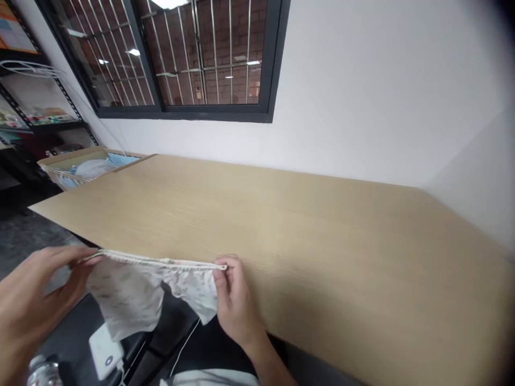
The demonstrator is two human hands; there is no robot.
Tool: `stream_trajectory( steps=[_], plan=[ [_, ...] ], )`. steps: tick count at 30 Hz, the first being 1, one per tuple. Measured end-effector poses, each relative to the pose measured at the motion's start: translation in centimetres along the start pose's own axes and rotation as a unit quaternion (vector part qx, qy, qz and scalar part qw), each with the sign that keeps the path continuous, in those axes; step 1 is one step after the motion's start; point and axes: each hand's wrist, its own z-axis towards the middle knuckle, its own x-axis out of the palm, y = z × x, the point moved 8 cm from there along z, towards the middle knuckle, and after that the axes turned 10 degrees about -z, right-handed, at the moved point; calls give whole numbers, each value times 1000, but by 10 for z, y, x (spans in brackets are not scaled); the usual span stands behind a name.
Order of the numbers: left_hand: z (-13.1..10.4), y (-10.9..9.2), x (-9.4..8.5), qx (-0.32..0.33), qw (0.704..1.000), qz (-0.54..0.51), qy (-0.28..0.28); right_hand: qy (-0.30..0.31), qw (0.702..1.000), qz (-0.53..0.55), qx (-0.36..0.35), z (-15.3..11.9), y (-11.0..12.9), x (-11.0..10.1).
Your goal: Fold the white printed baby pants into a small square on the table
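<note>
A small pair of white shorts [124, 297] with a faint print and a gathered elastic waistband hangs at the near edge of the table, its two legs drooping below. My left hand [48, 289] pinches one end of the waistband between thumb and fingers. The other end is gripped by my right hand [233, 300], thumb on the near side. Between the two hands the waistband is stretched nearly straight. Both hands are closed on the fabric.
A wooden table [322, 257] spreads ahead to a white wall and a barred window [181, 59]. At its far left end stands a box [88, 166] with pale blue and white fabric. Low down are a white power bank [105, 351] with a cable and a bottle [43, 371].
</note>
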Motion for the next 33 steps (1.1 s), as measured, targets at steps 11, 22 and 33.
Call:
stream_trajectory(
  steps=[11, 22, 33],
  plan=[
    [110, -86, 42, 250, 961, -97, -67, -124, 966, -224, -36, 76, 27, -123],
    [201, -45, 292, 30, 955, -190, 226, 2, 922, -386, 19, 187, -143, -112],
    [219, -20, 411, -2, 950, -157, 270, 57, 876, -466, 109, 240, -254, -90]
  ],
)
